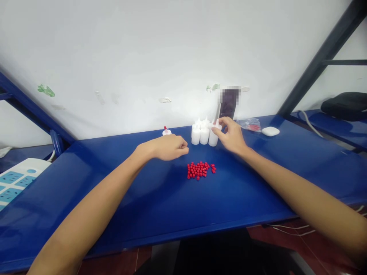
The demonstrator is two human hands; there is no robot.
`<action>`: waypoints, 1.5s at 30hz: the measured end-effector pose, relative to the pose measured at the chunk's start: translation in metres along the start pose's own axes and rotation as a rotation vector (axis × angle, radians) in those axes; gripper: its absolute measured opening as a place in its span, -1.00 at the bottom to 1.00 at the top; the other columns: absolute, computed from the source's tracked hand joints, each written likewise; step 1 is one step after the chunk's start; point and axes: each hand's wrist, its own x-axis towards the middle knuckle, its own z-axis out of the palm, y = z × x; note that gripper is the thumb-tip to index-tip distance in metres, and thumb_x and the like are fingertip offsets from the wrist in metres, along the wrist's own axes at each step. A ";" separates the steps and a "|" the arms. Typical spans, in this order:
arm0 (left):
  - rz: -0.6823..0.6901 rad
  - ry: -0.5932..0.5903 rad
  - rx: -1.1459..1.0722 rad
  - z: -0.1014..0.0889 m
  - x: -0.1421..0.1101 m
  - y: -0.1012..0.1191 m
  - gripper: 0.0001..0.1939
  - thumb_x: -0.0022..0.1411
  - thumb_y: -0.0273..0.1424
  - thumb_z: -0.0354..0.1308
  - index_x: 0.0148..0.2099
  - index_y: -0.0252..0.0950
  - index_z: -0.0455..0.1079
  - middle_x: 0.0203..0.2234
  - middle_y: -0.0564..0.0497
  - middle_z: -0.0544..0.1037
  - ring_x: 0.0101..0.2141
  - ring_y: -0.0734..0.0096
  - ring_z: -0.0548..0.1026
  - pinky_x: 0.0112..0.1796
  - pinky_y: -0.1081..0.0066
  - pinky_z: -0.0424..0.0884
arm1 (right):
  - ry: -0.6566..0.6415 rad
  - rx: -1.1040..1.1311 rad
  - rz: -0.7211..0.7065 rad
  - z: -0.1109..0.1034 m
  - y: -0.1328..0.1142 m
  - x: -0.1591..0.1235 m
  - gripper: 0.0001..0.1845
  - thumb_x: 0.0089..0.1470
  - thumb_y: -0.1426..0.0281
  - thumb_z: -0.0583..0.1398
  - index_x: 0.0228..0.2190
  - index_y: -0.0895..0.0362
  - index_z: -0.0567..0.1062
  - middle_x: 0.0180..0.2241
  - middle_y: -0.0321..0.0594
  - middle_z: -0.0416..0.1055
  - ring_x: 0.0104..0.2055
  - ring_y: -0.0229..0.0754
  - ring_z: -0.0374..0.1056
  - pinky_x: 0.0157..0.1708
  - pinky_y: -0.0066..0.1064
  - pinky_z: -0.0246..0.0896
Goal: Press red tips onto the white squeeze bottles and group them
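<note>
The person's right hand is at the right end of a close cluster of white bottles, its thumb and fingers bent around the upper part of one bottle, pinching it below the pointed tip. That bottle leans slightly right; I can't tell whether its base touches the blue desk. The others stand upright at the desk's far side, near the wall.

The left hand hovers left of the cluster, back upward, fingers curled and pressed together; whether they pinch something small, I can't tell. Just behind it, partly hidden, stands a capped bottle with a red tip.

Nearer than both hands, a pile of red caps lies loose on the desk, a few slightly apart at its right edge.

To the right of the right hand, a clear bag with red pieces inside lies beside a white rounded object. A dark panel, its top blurred, stands behind that hand. At far left sits a power strip with blue sockets.
</note>
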 end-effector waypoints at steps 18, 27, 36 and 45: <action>0.123 0.520 -0.130 0.010 0.015 0.015 -0.66 0.38 -0.25 -0.07 -0.38 -0.32 0.33 -0.61 0.09 0.38 -0.58 0.55 0.25 -0.50 0.46 0.10 | -0.543 0.602 0.200 0.010 -0.048 -0.019 -0.74 0.13 0.26 0.11 -0.44 0.17 0.47 -0.42 -0.21 0.48 -0.35 -0.21 0.36 -0.30 -0.39 0.20; 0.120 0.452 -0.039 0.012 0.017 0.015 -0.68 0.40 -0.25 -0.10 -0.29 -0.31 0.35 -0.51 0.04 0.48 -0.54 0.51 0.31 -0.46 0.45 0.14 | -0.587 0.569 0.148 0.010 -0.049 -0.022 -0.74 0.12 0.24 0.13 -0.49 0.14 0.38 -0.57 -0.34 0.31 -0.49 -0.27 0.24 -0.41 -0.41 0.13; 0.146 0.351 0.122 0.007 0.014 0.014 -0.72 0.35 -0.24 -0.06 -0.25 -0.29 0.38 -0.52 0.03 0.47 -0.56 0.49 0.29 -0.47 0.43 0.10 | -0.582 0.477 0.138 0.007 -0.053 -0.020 -0.76 0.09 0.22 0.14 -0.44 0.15 0.40 -0.44 -0.28 0.36 -0.41 -0.24 0.26 -0.33 -0.37 0.15; 0.148 0.337 0.173 0.006 0.013 0.015 -0.72 0.38 -0.25 -0.08 -0.14 -0.27 0.41 -0.44 0.00 0.56 -0.54 0.46 0.35 -0.46 0.43 0.10 | -0.668 0.680 0.157 0.005 -0.047 -0.019 -0.63 0.12 0.11 0.09 -0.38 0.17 0.45 -0.43 -0.23 0.42 -0.38 -0.19 0.32 -0.32 -0.37 0.17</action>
